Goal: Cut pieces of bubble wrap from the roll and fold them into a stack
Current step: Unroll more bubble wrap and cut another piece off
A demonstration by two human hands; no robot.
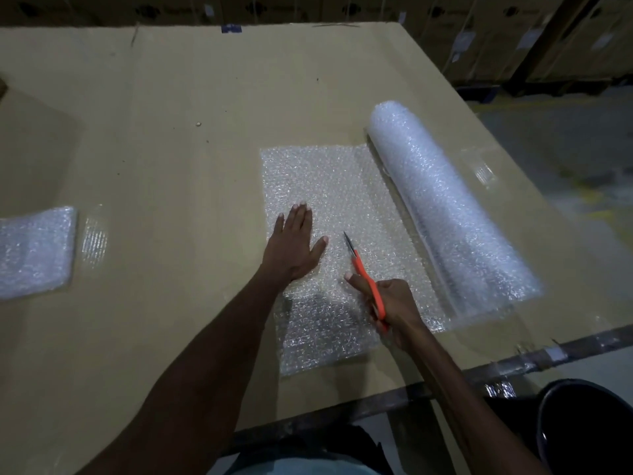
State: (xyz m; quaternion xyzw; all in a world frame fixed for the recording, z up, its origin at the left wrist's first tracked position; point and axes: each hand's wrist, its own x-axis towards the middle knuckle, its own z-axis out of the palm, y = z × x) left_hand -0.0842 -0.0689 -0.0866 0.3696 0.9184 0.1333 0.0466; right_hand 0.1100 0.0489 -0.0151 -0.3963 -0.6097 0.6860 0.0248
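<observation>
folded stack [34, 252]: a pile of folded bubble wrap at the far left edge of the view, lying flat on the cardboard surface [171, 132], well apart from the hands.
cardboard surface: brown sheet covering the whole work top; a small pale speck [198, 124] lies on it toward the far side, and a strip of blue tape [231, 28] sits at the far edge.
left hand [294, 246]: fingers straight and spread, palm down, pressing on the left part of the unrolled sheet; it grasps nothing.
unrolled sheet [325, 186]: bubble wrap pulled out flat to the left of the roll, running from the far side toward the person, joined to the roll along its right edge.
scissors [364, 275]: orange handles, blades pointing away from the person, over the middle of the sheet; whether the blades are parted cannot be told.
right hand [387, 303]: fingers curled round the orange handles, just right of the left hand.
roll [445, 207]: thick bubble wrap roll lying on its side at the right of the sheet, near the table's right edge.
dark bucket [589, 430]: on the floor at lower right, beside the table.
</observation>
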